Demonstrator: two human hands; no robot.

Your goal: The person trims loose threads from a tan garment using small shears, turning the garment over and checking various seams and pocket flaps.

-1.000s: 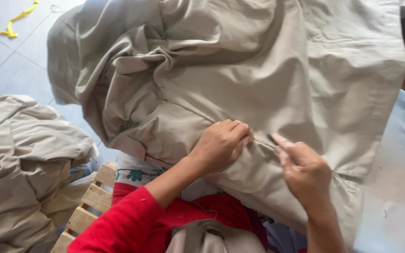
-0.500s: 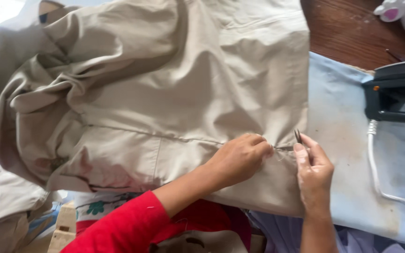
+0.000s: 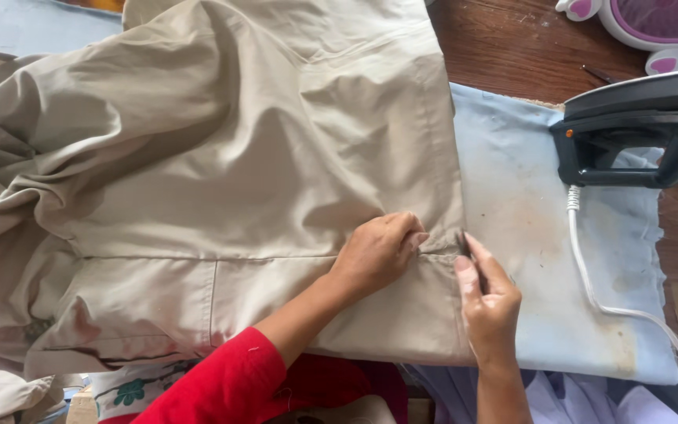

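— Khaki cloth covered most of the pad, didn't it?

— Yes. The khaki garment (image 3: 221, 180) lay bunched and creased toward the left edge and flatter toward the middle, with a seam running across it. Its right hem stopped partway along the pale blue ironing pad (image 3: 527, 235), which sat on a dark wooden table (image 3: 504, 39).

— Where was the left hand?

— The left hand (image 3: 378, 253), coming out of a red sleeve (image 3: 221, 385), rested on the garment near its right hem, at the near side of the pad. Its fingers were curled tight, pinching a fold of cloth at the seam.

— And the right?

— The right hand (image 3: 490, 302) was just beside it, at the hem itself. Thumb and forefinger were closed on a small dark tool (image 3: 464, 245) whose tip met the seam; I couldn't tell what sort of tool.

— Anything further right?

— A black iron (image 3: 637, 129) stood at the pad's far right corner, its white cord (image 3: 590, 275) trailing down across the pad. Behind it, at the table's far right corner, was a pink and white gadget (image 3: 653, 23).
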